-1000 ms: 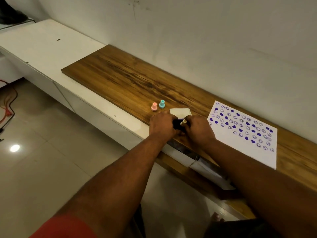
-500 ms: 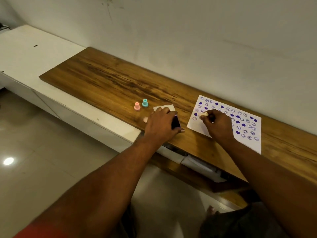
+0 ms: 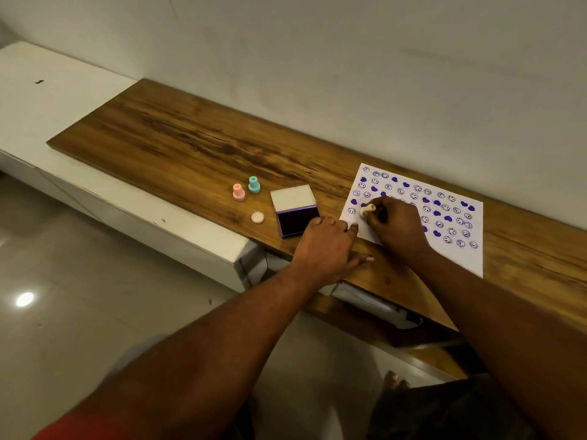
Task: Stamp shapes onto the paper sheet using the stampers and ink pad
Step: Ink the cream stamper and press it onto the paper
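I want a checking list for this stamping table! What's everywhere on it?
Surface: long brown wooden board lying on a white ledge.
Job's things: white paper sheet with purple hearts and smiley faces; open purple ink pad; pink plastic stamper and teal plastic stamper upright, side by side.
Clutter: small round pink cap lying flat left of the ink pad.
Grips: left hand flat on the board, fingers straight, holding nothing; right hand pinches a small cream stamper over the sheet.
Cables: nothing seen.
Surroundings: plain white wall, shiny tiled floor.
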Available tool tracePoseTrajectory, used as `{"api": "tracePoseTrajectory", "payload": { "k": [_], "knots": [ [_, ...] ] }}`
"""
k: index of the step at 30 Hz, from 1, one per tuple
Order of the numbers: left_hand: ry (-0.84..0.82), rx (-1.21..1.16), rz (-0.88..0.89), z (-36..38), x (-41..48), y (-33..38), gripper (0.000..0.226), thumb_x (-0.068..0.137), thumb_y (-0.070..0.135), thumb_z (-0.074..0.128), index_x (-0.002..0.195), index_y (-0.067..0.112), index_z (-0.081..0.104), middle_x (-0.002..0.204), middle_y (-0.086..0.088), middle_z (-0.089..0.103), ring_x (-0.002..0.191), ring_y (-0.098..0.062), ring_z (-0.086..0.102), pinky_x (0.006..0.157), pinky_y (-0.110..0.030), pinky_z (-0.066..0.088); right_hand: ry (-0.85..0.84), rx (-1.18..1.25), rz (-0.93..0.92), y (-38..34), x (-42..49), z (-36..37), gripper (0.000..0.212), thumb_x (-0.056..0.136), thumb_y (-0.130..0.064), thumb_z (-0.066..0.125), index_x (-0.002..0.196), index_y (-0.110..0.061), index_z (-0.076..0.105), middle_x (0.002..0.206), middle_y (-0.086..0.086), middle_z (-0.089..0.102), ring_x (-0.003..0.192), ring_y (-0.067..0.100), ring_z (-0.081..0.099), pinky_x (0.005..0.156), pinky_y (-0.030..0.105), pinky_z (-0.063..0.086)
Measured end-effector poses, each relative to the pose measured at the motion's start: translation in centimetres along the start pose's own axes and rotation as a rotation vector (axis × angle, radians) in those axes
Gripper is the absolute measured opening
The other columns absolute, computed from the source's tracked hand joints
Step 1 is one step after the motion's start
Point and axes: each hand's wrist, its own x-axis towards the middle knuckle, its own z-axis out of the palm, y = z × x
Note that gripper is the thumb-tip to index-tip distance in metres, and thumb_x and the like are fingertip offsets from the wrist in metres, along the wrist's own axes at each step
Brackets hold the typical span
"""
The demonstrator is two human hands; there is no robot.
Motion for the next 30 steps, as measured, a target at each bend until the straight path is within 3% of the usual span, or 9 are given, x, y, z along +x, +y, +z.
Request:
{"api": "tracePoseTrajectory", "payload": {
  "k": [6,10,16,20,22,26,30],
  "knots": [
    [-0.018,-0.025,-0.012,0.4,-0.2,-0.1,0.084,0.099,0.077,0.027,0.155,0.018,0.045,0.141,-0.007,0.061,0.131,-0.028,0.054,0.105,-0.047,0.043,0.001,-0.036,-0.038,0.2,0.0,0.1,0.026,0.095,-0.034,0.070,0.110,-0.014,0.075,0.097,0.003,0.077,0.080,0.008,0.061,0.068,0.018,0.040],
    [-0.026,-0.063,-0.024,0.5,-0.1,0.1,0.081,0.101,0.075,0.027,0.156,0.019,0.045,0.144,-0.007,0.059,0.134,-0.028,0.051,0.107,-0.047,0.042,-0.006,-0.074,-0.053,-0.4,0.4,-0.4,0.023,0.095,-0.031,0.069,0.108,-0.014,0.075,0.096,0.005,0.077,0.079,0.012,0.063,0.072,0.024,0.041],
    [-0.028,-0.106,-0.018,0.7,-0.2,0.1,0.074,0.103,0.069,0.032,0.156,0.018,0.043,0.145,-0.007,0.057,0.133,-0.028,0.052,0.110,-0.047,0.041,0.257,-0.036,-0.159,-3.9,2.3,-3.6,0.022,0.097,-0.032,0.063,0.101,-0.014,0.074,0.084,-0.002,0.072,0.073,0.014,0.064,0.071,0.029,0.050],
    [-0.001,-0.074,-0.018,0.7,-0.3,0.1,0.072,0.103,0.068,0.032,0.151,0.017,0.050,0.137,-0.007,0.062,0.127,-0.028,0.055,0.102,-0.046,0.043,0.014,-0.202,-0.058,-1.5,0.1,0.7,0.025,0.097,-0.027,0.060,0.108,-0.008,0.073,0.093,0.014,0.075,0.084,0.032,0.069,0.073,0.035,0.050],
    [0.008,-0.077,-0.027,0.8,-0.3,0.2,0.072,0.103,0.068,0.032,0.150,0.017,0.052,0.135,-0.007,0.063,0.125,-0.027,0.056,0.100,-0.045,0.044,-0.013,-0.267,-0.018,-1.2,0.2,1.3,0.026,0.099,-0.026,0.056,0.108,-0.007,0.072,0.094,0.017,0.074,0.084,0.033,0.068,0.069,0.032,0.044],
    [0.005,-0.082,-0.022,0.5,-0.5,0.3,0.073,0.103,0.069,0.030,0.151,0.016,0.051,0.134,-0.007,0.063,0.124,-0.027,0.056,0.101,-0.045,0.044,-0.090,-0.346,-0.014,-2.1,1.4,0.2,0.034,0.099,-0.030,0.062,0.125,-0.010,0.069,0.112,0.016,0.074,0.103,0.033,0.068,0.085,0.034,0.050],
    [0.003,-0.078,-0.030,0.4,-0.3,0.3,0.072,0.103,0.069,0.031,0.147,0.016,0.054,0.130,-0.007,0.065,0.122,-0.027,0.057,0.100,-0.045,0.045,-0.095,-0.332,0.001,-2.3,1.0,0.1,0.036,0.099,-0.031,0.063,0.128,-0.011,0.068,0.117,0.015,0.073,0.108,0.033,0.066,0.088,0.034,0.049]
  ]
}}
